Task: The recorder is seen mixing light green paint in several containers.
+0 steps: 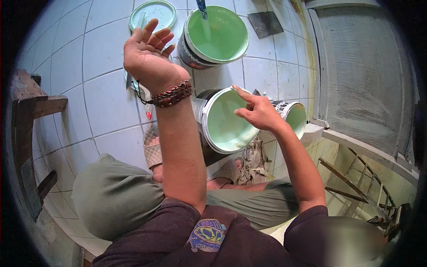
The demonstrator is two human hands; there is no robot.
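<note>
My left hand (152, 60) is raised palm up, fingers spread and empty, near the far bucket. A braided bracelet (172, 94) circles that wrist. My right hand (260, 111) is over the right side of the near bucket (233, 120), holding nothing. Its index finger reaches the bucket's white rim, the thumb stands apart, and the other fingers look curled. Pale green coats the inside of this bucket. Beyond it, the far bucket (216, 35) holds pale green liquid, with a blue-handled tool (202, 10) standing in it. A third, smaller bucket (296, 119) sits to the right, also pale green inside.
A round lid (156, 14) lies on the white tiles (106, 49) at the far left. A dark square plate (265, 24) lies far right. Wooden furniture (38, 104) stands left, a grey panel (364, 66) and a ladder (356, 182) right. A crumpled cloth (255, 164) lies by my foot.
</note>
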